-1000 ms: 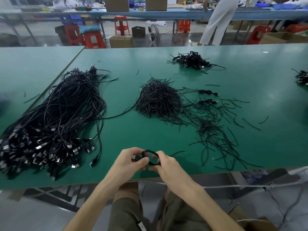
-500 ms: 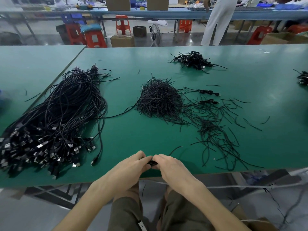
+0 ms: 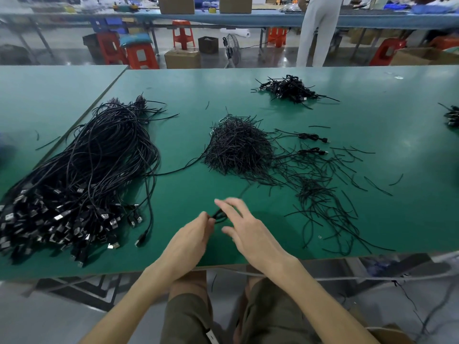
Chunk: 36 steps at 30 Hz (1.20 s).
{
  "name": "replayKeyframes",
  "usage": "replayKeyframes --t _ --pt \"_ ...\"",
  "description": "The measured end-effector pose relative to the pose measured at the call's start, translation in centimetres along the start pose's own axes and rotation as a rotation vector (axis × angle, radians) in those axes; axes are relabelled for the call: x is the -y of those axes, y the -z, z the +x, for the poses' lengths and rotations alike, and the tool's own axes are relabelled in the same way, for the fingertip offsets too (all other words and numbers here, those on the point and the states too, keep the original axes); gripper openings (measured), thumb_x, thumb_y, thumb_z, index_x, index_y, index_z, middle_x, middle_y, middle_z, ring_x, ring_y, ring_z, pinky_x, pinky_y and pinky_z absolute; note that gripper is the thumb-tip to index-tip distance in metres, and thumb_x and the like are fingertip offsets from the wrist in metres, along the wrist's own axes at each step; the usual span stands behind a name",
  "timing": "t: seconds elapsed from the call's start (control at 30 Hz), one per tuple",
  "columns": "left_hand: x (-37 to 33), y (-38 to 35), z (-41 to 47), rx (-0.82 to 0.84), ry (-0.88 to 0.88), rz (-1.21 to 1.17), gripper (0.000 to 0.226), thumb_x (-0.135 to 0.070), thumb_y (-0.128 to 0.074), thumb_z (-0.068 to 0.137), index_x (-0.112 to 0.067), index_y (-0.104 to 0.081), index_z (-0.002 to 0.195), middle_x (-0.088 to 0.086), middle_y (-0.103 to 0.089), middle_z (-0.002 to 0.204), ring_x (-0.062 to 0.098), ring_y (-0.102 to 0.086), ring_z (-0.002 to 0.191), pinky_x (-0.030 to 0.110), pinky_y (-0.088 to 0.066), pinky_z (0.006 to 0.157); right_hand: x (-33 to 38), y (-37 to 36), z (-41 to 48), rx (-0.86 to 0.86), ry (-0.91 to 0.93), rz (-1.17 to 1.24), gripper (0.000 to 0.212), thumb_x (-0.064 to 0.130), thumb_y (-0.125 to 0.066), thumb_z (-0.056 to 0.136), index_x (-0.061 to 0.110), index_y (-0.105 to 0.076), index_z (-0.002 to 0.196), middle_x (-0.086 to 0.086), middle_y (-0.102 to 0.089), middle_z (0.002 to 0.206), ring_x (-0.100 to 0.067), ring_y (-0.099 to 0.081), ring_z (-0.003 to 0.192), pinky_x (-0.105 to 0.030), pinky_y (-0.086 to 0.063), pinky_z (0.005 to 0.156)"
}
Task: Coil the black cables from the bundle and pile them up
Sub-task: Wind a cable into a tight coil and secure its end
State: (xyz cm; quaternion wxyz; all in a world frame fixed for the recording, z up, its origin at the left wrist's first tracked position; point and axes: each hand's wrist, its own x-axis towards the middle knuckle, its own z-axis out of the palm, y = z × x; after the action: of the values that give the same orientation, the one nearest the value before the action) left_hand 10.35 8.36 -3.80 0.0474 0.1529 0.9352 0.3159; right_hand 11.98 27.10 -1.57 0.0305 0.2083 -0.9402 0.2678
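One cable coil [image 3: 220, 216] pinched by left hand [image 3: 190, 235]; right hand [image 3: 248, 230] splayed.

- Left hand [image 3: 191, 240]: palm turned inward, fingers bunched together, fingertips pinching a small cable coil [image 3: 219, 218].
- Left forearm: bare, running from the lower left toward the centre.
- Right hand [image 3: 249, 230]: back facing up, fingers [image 3: 224, 204] spread and nearly straight, motion-blurred. The thumb is stretched out below the coil. Contact with the coil cannot be told.
- Right forearm: bare, running in from the lower right.
- Both hands: close together, fingertips nearly meeting.
- Thighs: in olive shorts, below the forearms.
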Motion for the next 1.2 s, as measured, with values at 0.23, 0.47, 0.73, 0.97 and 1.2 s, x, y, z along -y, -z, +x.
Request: replayKeyframes --t 0.23,0.47,0.73,0.97,1.2 --pt "1.6 -0.1 5.0 -0.258 0.251 -0.478 0.038 -0.034 -0.029 0.111 -0.014 -0.045 0.084 -0.003 -0.043 0.069 0.015 -0.037 0.057 0.031 -0.036 0.054 -2.0 -0.5 1.0 -0.201 -0.198 0.267 0.033 0.044 -0.055 0.102 0.027 -0.050 0.130 0.017 -0.055 0.118 -0.007 -0.064 0.075 -0.030 -0.056 0.078" --pt "2.0 -2.0 6.8 -0.311 0.275 -0.473 0.038 -0.033 -0.028 0.111 -0.019 -0.048 0.083 -0.003 -0.046 0.075 0.015 -0.041 0.066 0.036 -0.037 0.065 -7.3 0.1 9.5 -0.258 -0.637 0.564 0.024 0.032 -0.051 0.106 0.011 -0.060 0.110 0.000 -0.073 0.090 -0.007 -0.063 0.052 -0.023 -0.046 0.057" --pt "2.5 -2.4 6.8 -0.335 0.241 -0.382 0.040 -0.034 -0.027 0.111 -0.021 -0.046 0.079 -0.005 -0.046 0.073 0.012 -0.042 0.065 0.031 -0.035 0.062 -8.1 -0.7 16.2 -0.312 -0.800 0.553 0.030 0.026 -0.053 0.106 -0.001 -0.065 0.103 -0.007 -0.075 0.083 -0.017 -0.060 0.053 -0.036 -0.056 0.066" --pt "3.1 -2.8 7.1 -0.342 0.225 -0.360 0.040 -0.035 -0.027 0.111 -0.021 -0.047 0.080 -0.004 -0.047 0.074 0.008 -0.043 0.065 0.025 -0.036 0.061 -8.4 -0.9 15.2 -0.325 -0.766 0.553 0.028 0.024 -0.060 0.103 0.000 -0.072 0.095 -0.002 -0.075 0.074 -0.011 -0.058 0.047 -0.028 -0.049 0.061" --pt "3.3 -2.9 7.2 -0.343 0.217 -0.345 0.040 -0.037 -0.027 0.111 -0.022 -0.049 0.081 -0.005 -0.050 0.074 0.008 -0.045 0.066 0.023 -0.037 0.062 -6.6 -1.2 10.2 -0.318 -0.639 0.670 0.023 0.030 -0.060 0.103 0.010 -0.062 0.093 0.004 -0.076 0.071 -0.010 -0.054 0.040 -0.025 -0.043 0.058"
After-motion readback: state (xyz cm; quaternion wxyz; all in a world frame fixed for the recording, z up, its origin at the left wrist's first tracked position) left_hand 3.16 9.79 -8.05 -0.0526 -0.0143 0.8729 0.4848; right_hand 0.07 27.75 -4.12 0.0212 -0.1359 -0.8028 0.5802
